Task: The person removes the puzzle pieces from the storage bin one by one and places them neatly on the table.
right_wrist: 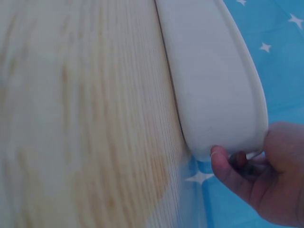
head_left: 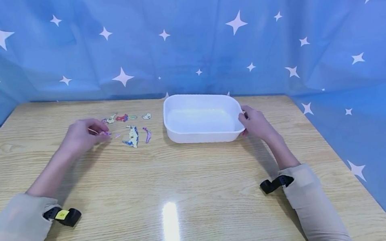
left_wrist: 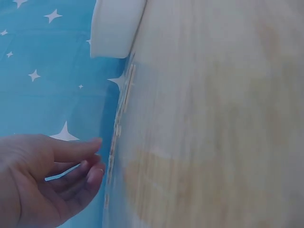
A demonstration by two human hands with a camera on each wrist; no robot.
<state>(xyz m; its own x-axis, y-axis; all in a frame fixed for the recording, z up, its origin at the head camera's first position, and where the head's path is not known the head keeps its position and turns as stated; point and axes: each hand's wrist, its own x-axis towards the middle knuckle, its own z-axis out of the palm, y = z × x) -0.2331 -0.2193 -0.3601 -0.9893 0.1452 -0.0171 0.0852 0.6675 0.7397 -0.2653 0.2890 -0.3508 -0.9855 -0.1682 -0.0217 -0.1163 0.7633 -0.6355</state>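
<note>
At the right end of a white plastic basin (head_left: 204,135), my right hand (head_left: 257,122) grips the rim, thumb on top; in the right wrist view fingers (right_wrist: 228,173) curl under the basin's end. On the left, my left hand (head_left: 83,137) hovers with loosely bent fingers at a small purple flat piece (head_left: 105,133). The left wrist view shows the thumb and fingertips (left_wrist: 96,173) close together beside the row of pieces, with no piece visible between them. Nearby lie a cream-and-blue flat piece (head_left: 133,136) and a curved purple piece (head_left: 147,135).
Behind the hand lie several small flat cutouts, among them a red-and-blue piece (head_left: 122,117), a green piece (head_left: 132,117) and a pale piece (head_left: 146,116). A wooden table (head_left: 200,176) carries everything. A blue star-patterned cloth (head_left: 182,36) hangs along its back edge.
</note>
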